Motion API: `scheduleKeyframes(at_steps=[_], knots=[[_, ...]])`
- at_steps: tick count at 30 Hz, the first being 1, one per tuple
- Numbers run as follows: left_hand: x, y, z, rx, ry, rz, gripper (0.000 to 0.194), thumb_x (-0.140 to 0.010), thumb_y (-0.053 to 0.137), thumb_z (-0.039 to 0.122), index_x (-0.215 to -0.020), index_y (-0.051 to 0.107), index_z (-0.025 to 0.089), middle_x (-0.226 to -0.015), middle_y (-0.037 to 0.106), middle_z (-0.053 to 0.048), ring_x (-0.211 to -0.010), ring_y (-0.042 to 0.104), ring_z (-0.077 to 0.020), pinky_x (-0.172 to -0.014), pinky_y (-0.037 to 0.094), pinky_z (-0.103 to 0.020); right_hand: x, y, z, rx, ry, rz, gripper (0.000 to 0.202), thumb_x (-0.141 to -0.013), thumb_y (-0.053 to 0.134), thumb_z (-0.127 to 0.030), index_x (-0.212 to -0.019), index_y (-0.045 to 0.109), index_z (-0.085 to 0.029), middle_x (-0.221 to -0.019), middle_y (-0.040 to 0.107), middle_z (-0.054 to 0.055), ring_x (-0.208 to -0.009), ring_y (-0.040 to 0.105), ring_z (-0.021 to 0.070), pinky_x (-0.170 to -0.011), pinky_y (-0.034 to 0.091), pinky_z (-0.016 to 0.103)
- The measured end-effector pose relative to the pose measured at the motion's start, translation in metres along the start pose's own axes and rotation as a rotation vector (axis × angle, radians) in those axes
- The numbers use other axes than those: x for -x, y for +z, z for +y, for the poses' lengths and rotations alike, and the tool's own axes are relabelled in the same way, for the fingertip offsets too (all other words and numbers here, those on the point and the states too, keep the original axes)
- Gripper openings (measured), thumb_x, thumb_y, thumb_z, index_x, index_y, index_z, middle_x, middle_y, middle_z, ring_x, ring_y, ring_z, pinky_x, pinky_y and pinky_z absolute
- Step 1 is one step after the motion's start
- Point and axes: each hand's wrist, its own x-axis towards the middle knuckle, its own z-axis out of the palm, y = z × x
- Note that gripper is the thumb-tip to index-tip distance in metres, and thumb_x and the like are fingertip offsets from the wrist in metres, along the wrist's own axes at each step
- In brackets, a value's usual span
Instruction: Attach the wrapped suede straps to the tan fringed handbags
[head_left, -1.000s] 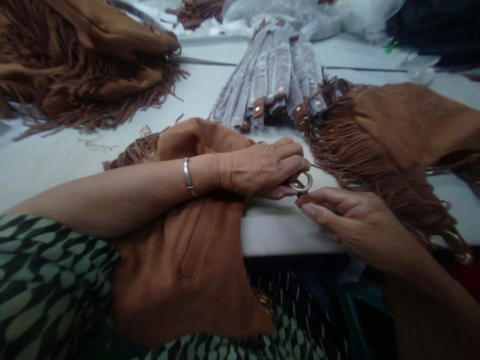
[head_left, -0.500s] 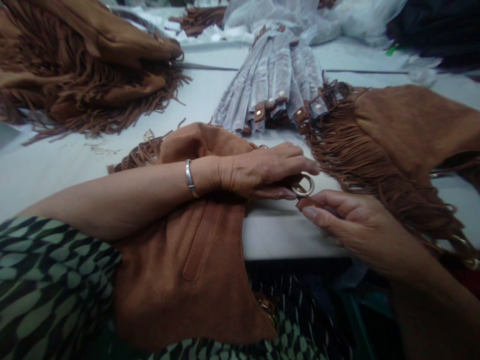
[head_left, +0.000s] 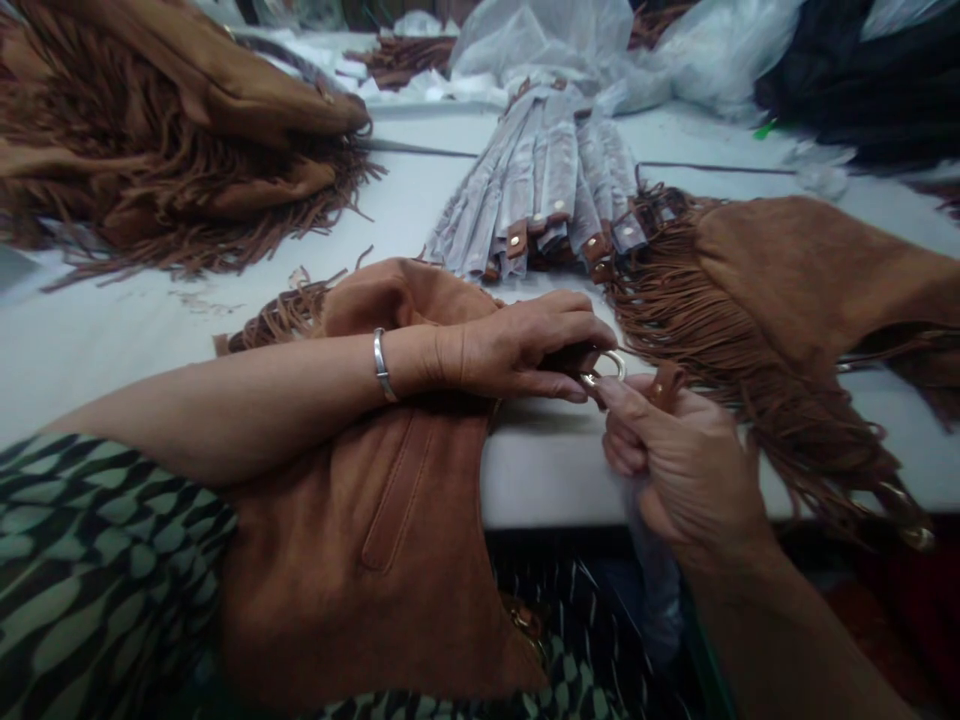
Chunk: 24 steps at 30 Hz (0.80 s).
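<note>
A brown suede bag (head_left: 360,600) with a stitched strip on its front lies across my lap and the table edge. My left hand (head_left: 525,345), a silver bracelet at its wrist, reaches over the bag and is closed on a metal ring (head_left: 616,364). Just right of the ring, my right hand (head_left: 675,450) pinches a brown leather strap end (head_left: 666,386). A plastic-wrapped length (head_left: 656,570) hangs below that hand. The fingers of both hands partly hide where leather and ring meet.
Plastic-wrapped straps (head_left: 544,190) with studded brown ends are fanned out behind my hands. A fringed brown bag (head_left: 817,270) lies at right, more fringed suede (head_left: 187,130) at upper left. Clear plastic bags (head_left: 540,40) and black material (head_left: 862,90) are at the back of the white table (head_left: 292,245).
My right hand has turned more upright, with its fingers curled in, and the strap end now sticks up above them. The wrapped length hangs under it. My left hand has barely moved.
</note>
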Motion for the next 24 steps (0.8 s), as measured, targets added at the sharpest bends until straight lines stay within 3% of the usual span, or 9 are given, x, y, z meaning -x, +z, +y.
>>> scheduleKeyframes(at_steps=[3, 6, 8, 12, 14, 18, 24], knots=[[0.001, 0.003, -0.004, -0.024, 0.05, 0.078, 0.043, -0.086, 0.058, 0.044, -0.116, 0.053, 0.013, -0.101, 0.055, -0.012, -0.095, 0.049, -0.0204, -0.085, 0.043, -0.033, 0.0, 0.011, 0.008, 0.154, -0.209, 0.085, 0.027, -0.078, 0.067, -0.042, -0.072, 0.052, -0.02, -0.056, 0.046, -0.005, -0.042, 0.036, 0.0069, -0.037, 0.027, 0.021], [0.002, 0.002, -0.005, -0.022, 0.067, 0.092, 0.046, -0.086, 0.059, 0.044, -0.119, 0.052, 0.014, -0.098, 0.054, -0.01, -0.093, 0.05, -0.0202, -0.082, 0.044, -0.031, -0.006, 0.005, 0.005, 0.323, -0.287, 0.011, 0.031, -0.085, 0.058, -0.044, -0.068, 0.048, -0.02, -0.055, 0.045, -0.004, -0.044, 0.038, 0.0082, -0.039, 0.029, 0.021], [0.002, 0.001, -0.004, -0.021, 0.082, 0.057, 0.045, -0.086, 0.059, 0.043, -0.12, 0.052, 0.015, -0.099, 0.054, -0.011, -0.094, 0.051, -0.0204, -0.081, 0.044, -0.031, -0.015, -0.007, -0.008, 0.406, -0.231, -0.142, 0.029, -0.084, 0.058, -0.04, -0.066, 0.049, -0.019, -0.053, 0.044, -0.004, -0.042, 0.036, 0.0075, -0.037, 0.027, 0.02], [0.001, 0.002, 0.004, -0.046, 0.161, -0.042, 0.034, -0.089, 0.055, 0.035, -0.113, 0.052, 0.011, -0.099, 0.056, -0.012, -0.092, 0.051, -0.0196, -0.08, 0.044, -0.03, -0.043, -0.029, -0.047, 0.636, 0.032, -0.703, 0.03, -0.076, 0.066, -0.042, -0.063, 0.056, -0.017, -0.046, 0.038, -0.006, -0.037, 0.028, 0.0052, -0.032, 0.017, 0.018], [0.001, 0.003, 0.007, -0.034, 0.132, -0.004, 0.026, -0.088, 0.055, 0.031, -0.105, 0.053, 0.012, -0.094, 0.056, -0.01, -0.086, 0.051, -0.018, -0.076, 0.044, -0.029, -0.053, -0.031, -0.061, 0.67, 0.115, -0.796, 0.034, -0.073, 0.069, -0.044, -0.059, 0.056, -0.016, -0.044, 0.039, -0.006, -0.036, 0.027, 0.0044, -0.031, 0.015, 0.017], [0.001, 0.008, 0.008, 0.092, -0.062, 0.232, 0.026, -0.082, 0.063, 0.035, -0.091, 0.05, 0.014, -0.079, 0.053, -0.002, -0.069, 0.048, -0.0125, -0.062, 0.041, -0.024, -0.049, -0.018, -0.063, 0.482, 0.077, -0.504, 0.038, -0.071, 0.073, -0.046, -0.06, 0.053, -0.016, -0.049, 0.049, -0.003, -0.036, 0.031, 0.0029, -0.032, 0.018, 0.016], [-0.003, 0.015, 0.006, 0.043, -0.137, 0.382, 0.03, -0.079, 0.066, 0.039, -0.076, 0.047, 0.016, -0.072, 0.052, 0.0, -0.064, 0.045, -0.0106, -0.057, 0.037, -0.024, -0.017, -0.003, -0.029, 0.197, -0.109, -0.158, 0.034, -0.073, 0.072, -0.044, -0.068, 0.054, -0.016, -0.054, 0.052, -0.004, -0.036, 0.035, 0.0036, -0.034, 0.021, 0.018]])
